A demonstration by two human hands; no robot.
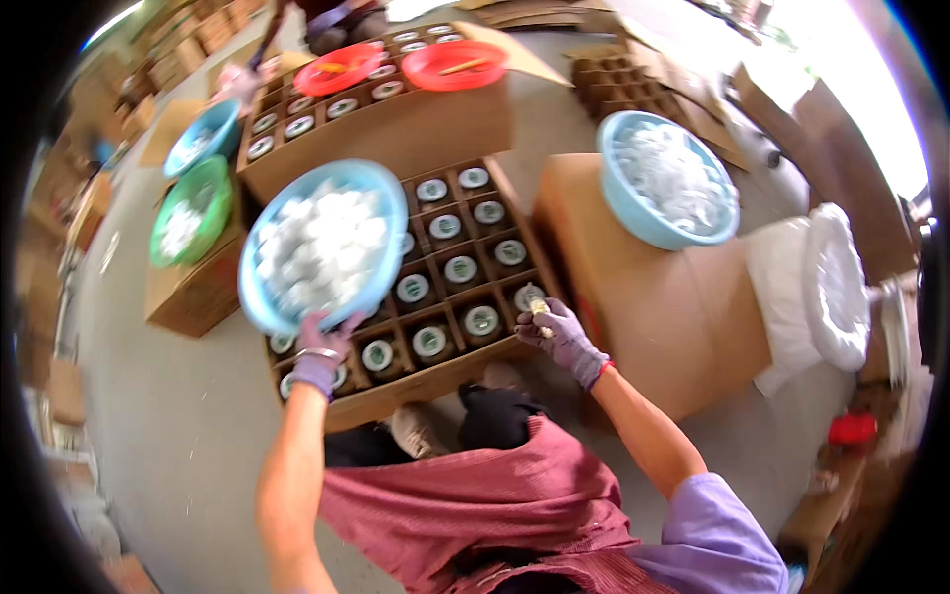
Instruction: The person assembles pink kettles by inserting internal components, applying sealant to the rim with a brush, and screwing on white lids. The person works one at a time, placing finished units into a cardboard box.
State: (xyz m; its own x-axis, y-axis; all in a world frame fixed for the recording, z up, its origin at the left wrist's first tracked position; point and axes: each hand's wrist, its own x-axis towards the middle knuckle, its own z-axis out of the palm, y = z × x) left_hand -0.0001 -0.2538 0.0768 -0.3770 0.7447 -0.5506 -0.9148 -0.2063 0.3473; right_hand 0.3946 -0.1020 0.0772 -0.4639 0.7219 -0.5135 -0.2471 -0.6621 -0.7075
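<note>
My left hand, in a purple-grey glove, grips the near rim of a light blue basin. Small white pieces, blurred, are heaped in it. The basin covers the left part of a divided carton with round-topped jars in its compartments. At the carton's near right corner my gloved right hand is closed around a small item, pale yellowish with a clear or silvery upper end. Its exact kind is unclear. A jar lid lies just left of that hand.
Behind stands another carton of jars, bearing two red trays. A blue basin of clear-white pieces rests on a closed box at right, beside a white bag. Green and blue basins stand left. Another person is beyond.
</note>
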